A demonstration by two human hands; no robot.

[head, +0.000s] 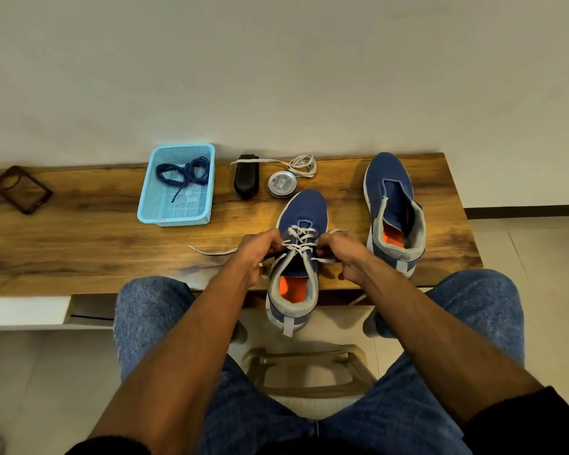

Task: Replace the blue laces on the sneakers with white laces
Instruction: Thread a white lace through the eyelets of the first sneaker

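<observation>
A blue sneaker (304,208) stands at the table's front edge with its heel hanging over, partly threaded with a white lace (299,239). My left hand (260,249) pinches the lace at the sneaker's left eyelets, and one loose end trails left across the table. My right hand (344,254) pinches the lace on the right side. A second blue sneaker (390,178) lies to the right with no lace. Another white lace (301,164) is coiled at the back. Blue laces (186,172) lie in a light blue basket (147,205).
A black brush (246,177) and a round tin (281,183) sit behind the near sneaker. A dark phone case (20,188) lies at the far left of the wooden table (79,238). My knees in jeans flank a stool below the table edge.
</observation>
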